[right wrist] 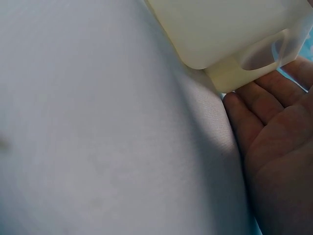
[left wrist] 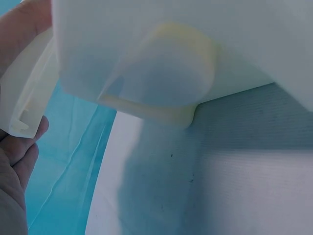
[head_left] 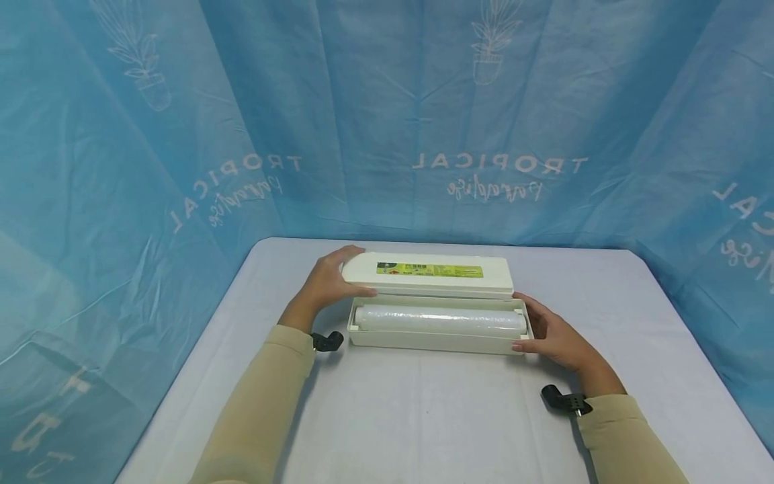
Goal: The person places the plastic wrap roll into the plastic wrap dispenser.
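A long cream plastic-wrap dispenser box (head_left: 423,341) lies on the table with a roll of clear plastic wrap (head_left: 441,318) inside. Its lid (head_left: 435,287), with a yellow-green label (head_left: 429,270), is lifted back along the far side. My left hand (head_left: 326,279) grips the lid's left end, thumb along the near edge and fingers at the far edge. At the box's right end, my right hand (head_left: 556,339) holds it between a thumb in front and fingers behind. In the right wrist view, fingers (right wrist: 254,100) reach under the box's end (right wrist: 220,81), beside a rounded cutout.
A white cloth covers the table (head_left: 393,410), which has rounded far corners. Blue printed curtains (head_left: 375,121) hang behind it and at both sides. Black camera mounts (head_left: 562,400) are strapped on both wrists, below beige sleeves (head_left: 260,403).
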`<state>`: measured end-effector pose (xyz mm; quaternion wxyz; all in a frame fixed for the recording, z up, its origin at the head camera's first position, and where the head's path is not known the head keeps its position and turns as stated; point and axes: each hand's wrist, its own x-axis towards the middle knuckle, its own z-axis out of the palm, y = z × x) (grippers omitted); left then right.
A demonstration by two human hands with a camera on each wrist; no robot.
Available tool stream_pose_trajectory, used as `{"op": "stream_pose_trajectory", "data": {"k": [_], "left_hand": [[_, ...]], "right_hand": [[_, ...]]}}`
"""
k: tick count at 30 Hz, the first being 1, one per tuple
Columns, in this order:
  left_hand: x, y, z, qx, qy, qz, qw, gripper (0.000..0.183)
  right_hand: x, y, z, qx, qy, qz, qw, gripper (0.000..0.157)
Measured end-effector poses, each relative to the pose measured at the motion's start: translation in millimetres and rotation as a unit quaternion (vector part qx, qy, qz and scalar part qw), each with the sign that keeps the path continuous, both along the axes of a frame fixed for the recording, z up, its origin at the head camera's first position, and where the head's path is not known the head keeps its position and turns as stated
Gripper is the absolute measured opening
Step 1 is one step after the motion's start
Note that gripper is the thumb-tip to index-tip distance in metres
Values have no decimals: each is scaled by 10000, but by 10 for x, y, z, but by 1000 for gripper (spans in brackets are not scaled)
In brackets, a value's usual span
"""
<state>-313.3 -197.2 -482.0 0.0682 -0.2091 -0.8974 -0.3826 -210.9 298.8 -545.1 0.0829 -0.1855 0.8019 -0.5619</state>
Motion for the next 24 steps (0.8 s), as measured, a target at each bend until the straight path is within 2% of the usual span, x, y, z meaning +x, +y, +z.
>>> {"op": "stream_pose_trajectory", "data": {"k": [15, 24], "left_hand": [[104, 83, 36, 187, 37, -141, 9997, 104], [160, 152, 20, 237, 72, -154, 9996, 104]], "right_hand": [[31, -22, 19, 62, -80, -101, 9999, 109], [5, -2, 8, -59, 14, 85, 9999, 110]]}}
